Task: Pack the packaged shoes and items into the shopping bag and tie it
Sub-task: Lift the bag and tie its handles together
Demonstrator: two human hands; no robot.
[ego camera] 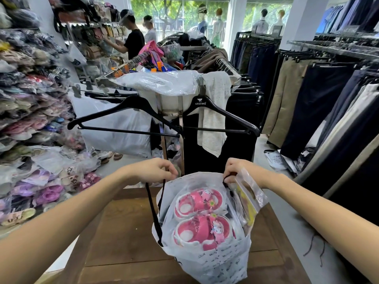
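Head view: the shopping bag [207, 253] stands on the wooden table [123, 232]; the left hand [152, 170] and right hand [235, 171] each pinch one black drawstring above its mouth, apparently to hold it open for tying. Inside the bag: one pair of pink packaged shoes [202, 218], with one yellow packet [249, 201] protruding at its right rim.

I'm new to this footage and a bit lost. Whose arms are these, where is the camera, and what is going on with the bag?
There is no machine here: these are a person's two bare arms, filmed by one wide-angle camera worn on their head, looking forward and down. The white shopping bag stands on a wooden table in a clothes shop. Inside it, a clear packet of pink shoes shows. The left hand pinches one black drawstring at the bag's mouth; the right hand grips the other side, beside a clear packet with a yellow item sticking out. The bag is not yet tied.
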